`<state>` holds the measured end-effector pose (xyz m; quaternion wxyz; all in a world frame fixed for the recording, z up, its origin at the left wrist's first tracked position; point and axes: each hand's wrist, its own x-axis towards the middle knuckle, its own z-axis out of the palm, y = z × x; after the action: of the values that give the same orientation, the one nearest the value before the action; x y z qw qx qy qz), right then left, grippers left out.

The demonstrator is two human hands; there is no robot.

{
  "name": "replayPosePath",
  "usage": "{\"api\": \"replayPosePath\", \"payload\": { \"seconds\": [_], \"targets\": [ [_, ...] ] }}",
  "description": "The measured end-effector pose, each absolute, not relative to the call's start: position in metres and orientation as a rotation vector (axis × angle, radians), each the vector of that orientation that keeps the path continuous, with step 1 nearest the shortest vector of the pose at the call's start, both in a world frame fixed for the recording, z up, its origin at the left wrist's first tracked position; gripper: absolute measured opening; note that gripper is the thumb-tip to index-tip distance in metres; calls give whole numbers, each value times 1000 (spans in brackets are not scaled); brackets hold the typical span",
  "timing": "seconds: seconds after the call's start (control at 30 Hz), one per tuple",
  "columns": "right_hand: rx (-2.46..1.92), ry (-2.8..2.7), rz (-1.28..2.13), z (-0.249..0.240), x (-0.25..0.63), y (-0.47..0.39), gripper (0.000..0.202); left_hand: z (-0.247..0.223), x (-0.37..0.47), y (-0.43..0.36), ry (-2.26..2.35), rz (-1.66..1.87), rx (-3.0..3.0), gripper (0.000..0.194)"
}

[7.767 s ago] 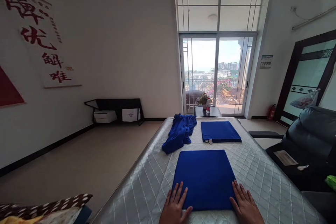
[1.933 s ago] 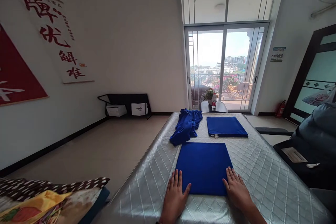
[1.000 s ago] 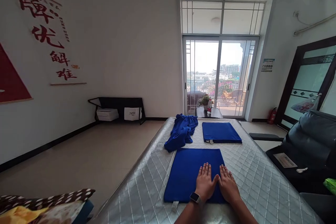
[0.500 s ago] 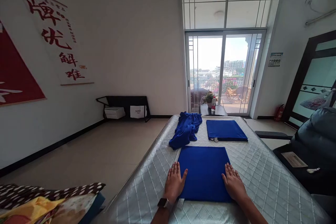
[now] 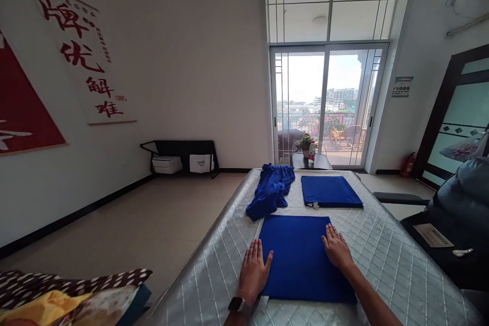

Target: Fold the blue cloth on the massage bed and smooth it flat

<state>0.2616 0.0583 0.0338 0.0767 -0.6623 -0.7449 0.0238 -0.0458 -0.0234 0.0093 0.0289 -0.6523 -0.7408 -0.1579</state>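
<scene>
A flat blue square of cloth, perhaps a folded cover, lies on the quilted silver surface in front of me. Along its left edge rests my left hand, open and palm down, with a dark watch on the wrist. My right hand lies flat and open on the right edge, towards the far corner. A small white tag sticks out at the near left corner. Farther back are a second flat blue square and a crumpled blue cloth.
Beyond the far edge, a small table bears a potted plant and a bottle. On the right stands a dark chair with a card on it. Patterned fabrics lie at lower left.
My right hand has slid away from me along the blue cloth's right edge, towards its far corner. My left hand stays at the left edge.
</scene>
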Motion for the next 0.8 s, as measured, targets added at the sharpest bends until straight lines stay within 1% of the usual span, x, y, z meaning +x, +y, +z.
{"api": "replayPosePath", "payload": {
  "seconds": [0.2, 0.43, 0.6, 0.7, 0.8],
  "targets": [
    [-1988, -2216, 96, 8, 270, 69, 68, 7, -46, -23, -2286, -464, -2011, 79],
    [-1988, -2181, 146, 6, 270, 75, 69, 10, -38, -12, -2240, -400, -1999, 80],
    [-1990, -2181, 149, 9, 269, 75, 68, 30, 40, 8, -2010, -352, -2392, 75],
    [-1975, -2208, 135, 7, 272, 74, 67, 37, 102, 29, -1838, -432, -2616, 72],
    [-1930, -2246, 107, 3, 275, 73, 64, 36, 144, 49, -1733, -506, -2698, 67]
  ]
}}
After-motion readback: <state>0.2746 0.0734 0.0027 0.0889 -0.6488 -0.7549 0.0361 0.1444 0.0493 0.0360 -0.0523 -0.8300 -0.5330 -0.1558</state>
